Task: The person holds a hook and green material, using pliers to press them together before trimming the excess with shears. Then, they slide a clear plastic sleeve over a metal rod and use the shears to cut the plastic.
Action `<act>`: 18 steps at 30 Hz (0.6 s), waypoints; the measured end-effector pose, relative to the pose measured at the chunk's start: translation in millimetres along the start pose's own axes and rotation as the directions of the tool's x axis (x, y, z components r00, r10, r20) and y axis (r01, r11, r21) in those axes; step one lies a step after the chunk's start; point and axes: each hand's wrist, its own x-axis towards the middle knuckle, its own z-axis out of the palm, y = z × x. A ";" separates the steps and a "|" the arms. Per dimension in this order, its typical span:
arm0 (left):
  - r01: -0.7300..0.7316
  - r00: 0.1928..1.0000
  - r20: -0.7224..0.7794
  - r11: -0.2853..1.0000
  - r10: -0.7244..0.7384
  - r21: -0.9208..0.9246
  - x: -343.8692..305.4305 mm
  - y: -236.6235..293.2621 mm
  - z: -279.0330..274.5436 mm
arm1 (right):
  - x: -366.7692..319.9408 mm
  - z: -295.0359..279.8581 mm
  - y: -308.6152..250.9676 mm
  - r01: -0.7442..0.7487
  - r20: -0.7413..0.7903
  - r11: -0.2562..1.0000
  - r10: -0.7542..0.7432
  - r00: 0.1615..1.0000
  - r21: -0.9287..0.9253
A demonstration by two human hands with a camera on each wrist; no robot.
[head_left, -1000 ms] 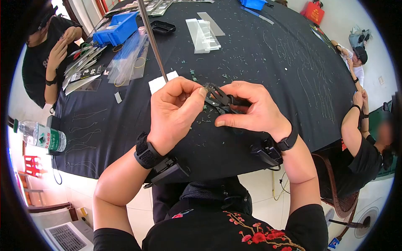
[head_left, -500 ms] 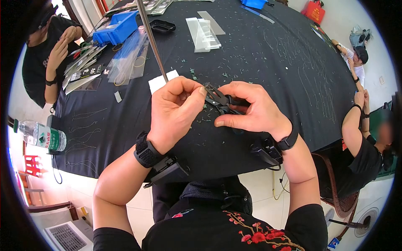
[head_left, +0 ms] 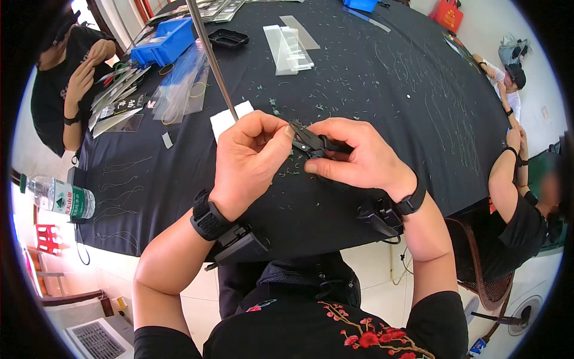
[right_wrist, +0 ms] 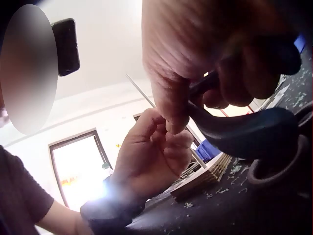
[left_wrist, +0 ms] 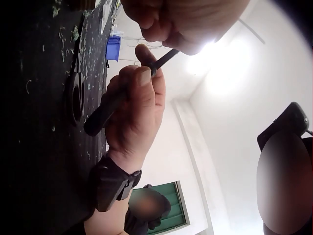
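Note:
In the head view the left hand (head_left: 254, 158) has its thumb and forefinger pinched at the tip of black pliers (head_left: 314, 143); whatever is between them is too small to tell. The right hand (head_left: 365, 152) grips the pliers' handles, thumb below, with the jaws nearly together. From the left wrist, the right hand (left_wrist: 139, 107) shows around a dark handle (left_wrist: 105, 115), and the left hand (left_wrist: 186, 22) is above. A dark pair of scissors (left_wrist: 77, 95) lies on the cloth beside them. The right wrist view shows a curved handle (right_wrist: 244, 132) under the right hand (right_wrist: 190, 49).
Green scraps (head_left: 320, 107) litter the black cloth. A metal rod (head_left: 212, 60) rises by a white block (head_left: 230, 119). Clear sheets (head_left: 287, 51), a blue bin (head_left: 164, 45) and thin strands (head_left: 119, 185) lie around. A bottle (head_left: 63, 196) is at the left edge; other people sit at both sides.
The pliers' jaws have come closer together, and the right thumb and fingers have drawn nearer each other. The left hand holds almost the same place.

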 end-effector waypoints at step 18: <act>-0.109 0.991 -0.069 0.993 0.111 0.033 3.9 4.8 -3.6 | -9.4 0.0 -17.0 0.347 0.026 0.938 -0.348 0.937 0.026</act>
